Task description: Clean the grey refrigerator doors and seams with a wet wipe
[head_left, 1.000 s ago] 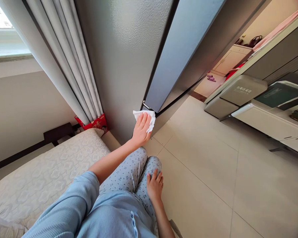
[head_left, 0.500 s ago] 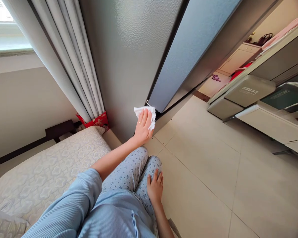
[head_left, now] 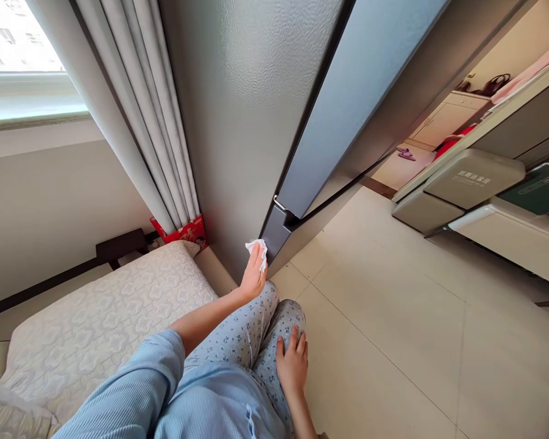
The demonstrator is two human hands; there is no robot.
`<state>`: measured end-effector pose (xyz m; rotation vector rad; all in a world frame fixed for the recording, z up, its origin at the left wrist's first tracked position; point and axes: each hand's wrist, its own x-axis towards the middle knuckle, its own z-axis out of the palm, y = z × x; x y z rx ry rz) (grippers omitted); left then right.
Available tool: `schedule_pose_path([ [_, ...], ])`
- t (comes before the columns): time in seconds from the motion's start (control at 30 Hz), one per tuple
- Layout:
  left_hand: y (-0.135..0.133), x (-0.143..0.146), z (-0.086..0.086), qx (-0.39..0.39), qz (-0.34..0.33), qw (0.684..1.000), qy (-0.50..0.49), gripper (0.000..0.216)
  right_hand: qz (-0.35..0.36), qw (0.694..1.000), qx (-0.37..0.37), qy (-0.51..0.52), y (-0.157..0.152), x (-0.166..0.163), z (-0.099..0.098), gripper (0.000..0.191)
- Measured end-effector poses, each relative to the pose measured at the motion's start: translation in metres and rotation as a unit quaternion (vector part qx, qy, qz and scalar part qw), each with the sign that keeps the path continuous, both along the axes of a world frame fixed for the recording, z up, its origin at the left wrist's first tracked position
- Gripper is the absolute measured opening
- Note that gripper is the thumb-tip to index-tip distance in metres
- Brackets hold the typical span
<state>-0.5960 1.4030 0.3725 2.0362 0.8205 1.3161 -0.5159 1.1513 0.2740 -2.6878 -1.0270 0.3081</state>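
My left hand [head_left: 253, 275] presses a white tissue [head_left: 258, 249] flat against the grey textured side of a refrigerator [head_left: 242, 122], low down near its bottom front corner. The fingers lie over the tissue and hold it to the surface. Just right of it are the dark base and the hinge bracket [head_left: 279, 206] under the grey door [head_left: 347, 97]. My right hand [head_left: 292, 364] rests on my knee, on blue flower-print trousers [head_left: 251, 329], with the fingers flat and holding nothing.
A quilted cushion [head_left: 100, 329] lies at the left, with grey curtains [head_left: 132, 110] and a red box [head_left: 183, 233] behind it. Beige floor tiles [head_left: 393, 317] spread to the right. Grey and white lidded bins [head_left: 466, 189] stand at the right; purple slippers [head_left: 406, 153] lie far off.
My left hand slid the tissue down the refrigerator's side, from beside the hinge to near the floor. The tissue now looks bunched smaller. My right hand stayed on the knee.
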Motion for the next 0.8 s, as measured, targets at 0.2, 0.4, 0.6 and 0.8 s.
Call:
schedule_pose_path([
  [0.2,0.056,0.018,0.151,-0.093,0.073,0.956,-0.268,0.075,-0.008,1.000,0.022,-0.002,0.002,0.000,-0.005,0.091],
  [0.4,0.096,0.018,0.232,0.196,0.007,0.972,-0.132,0.071,-0.007,1.000,0.006,0.001,0.004,-0.002,0.006,0.085],
  [0.6,0.078,0.024,0.097,0.172,-0.011,0.984,-0.045,0.064,-0.004,1.000,-0.006,0.002,0.002,-0.004,0.010,0.079],
  [0.8,0.003,0.012,-0.012,-0.056,0.000,0.998,-0.025,0.074,-0.004,1.000,-0.025,0.005,0.004,-0.006,0.017,0.074],
])
